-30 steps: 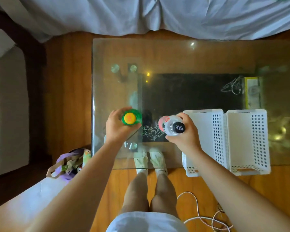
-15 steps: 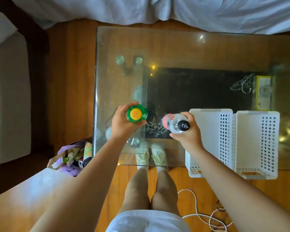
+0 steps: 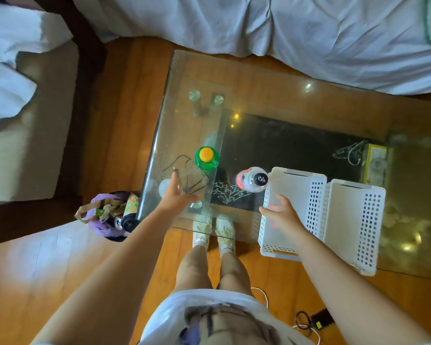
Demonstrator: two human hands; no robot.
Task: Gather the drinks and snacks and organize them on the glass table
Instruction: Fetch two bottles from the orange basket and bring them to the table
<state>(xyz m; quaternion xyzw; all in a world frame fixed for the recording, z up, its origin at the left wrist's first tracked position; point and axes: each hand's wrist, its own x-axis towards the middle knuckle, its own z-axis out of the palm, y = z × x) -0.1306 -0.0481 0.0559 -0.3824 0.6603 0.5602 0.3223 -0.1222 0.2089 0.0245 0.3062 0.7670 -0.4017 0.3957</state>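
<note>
A green bottle (image 3: 207, 157) with a yellow cap stands upright on the glass table (image 3: 271, 78) near its left end. A clear bottle (image 3: 253, 180) with a pink label and black cap stands to its right, beside the left white basket (image 3: 291, 192). My left hand (image 3: 177, 194) hovers just below the green bottle with fingers relaxed, holding nothing. My right hand (image 3: 280, 215) is over the front of the left basket, fingers loosely spread, apart from the clear bottle.
A second white perforated basket (image 3: 356, 220) sits to the right of the first. A purple bag (image 3: 110, 215) with cans and packets lies on the wooden floor left of the table. A bed with white sheets (image 3: 284, 23) runs behind the table. Cables (image 3: 306, 324) lie by my feet.
Both hands let go of the bottles and drew back toward me. The green and clear bottles now stand alone on the glass. The camera view shifted left.
</note>
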